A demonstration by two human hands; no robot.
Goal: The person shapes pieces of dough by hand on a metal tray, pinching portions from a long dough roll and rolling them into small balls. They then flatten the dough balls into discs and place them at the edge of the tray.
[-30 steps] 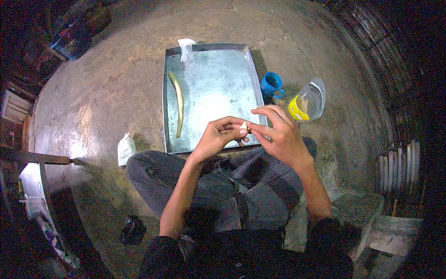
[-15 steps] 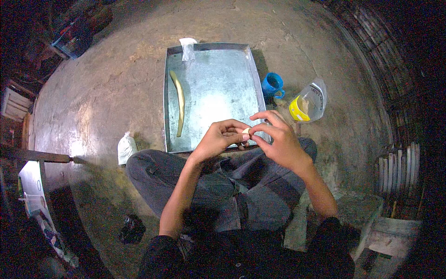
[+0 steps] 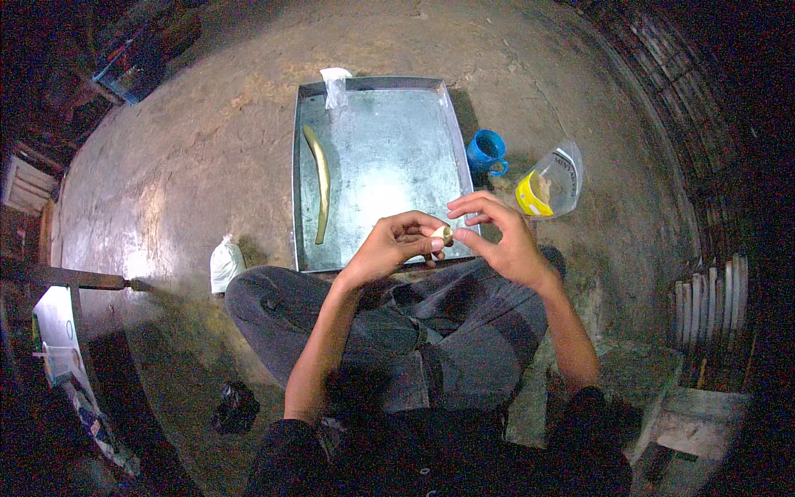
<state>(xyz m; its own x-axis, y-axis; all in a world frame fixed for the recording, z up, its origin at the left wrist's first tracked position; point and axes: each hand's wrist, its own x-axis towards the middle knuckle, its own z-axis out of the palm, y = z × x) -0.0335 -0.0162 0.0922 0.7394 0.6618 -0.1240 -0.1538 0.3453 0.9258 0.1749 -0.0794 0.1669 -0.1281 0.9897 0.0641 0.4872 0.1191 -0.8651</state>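
Observation:
My left hand (image 3: 396, 247) pinches a small pale, rounded piece with a hollow in its top, perhaps dough (image 3: 443, 235), between thumb and fingers. Just to the right of it, my right hand (image 3: 498, 238) is open, its fingers apart and the thumb near the piece. Both hands are over the near right edge of a shallow metal tray (image 3: 389, 137), above my crossed legs. Along the tray's left side lies a long, slightly bent yellowish-green stick-like thing (image 3: 321, 184); its kind I cannot make out.
A clear bag with white contents (image 3: 335, 87) hangs over the tray's far left rim. Right of the tray stand a blue mug (image 3: 486, 152) and a clear and yellow pouch (image 3: 550, 184). A white bag (image 3: 226, 265) sits by my left knee, a black plastic bag (image 3: 236, 407) nearer me.
My right hand has drawn back slightly to the right, its fingers opening off the pale piece. The hollow in the piece now shows. My left hand keeps its hold.

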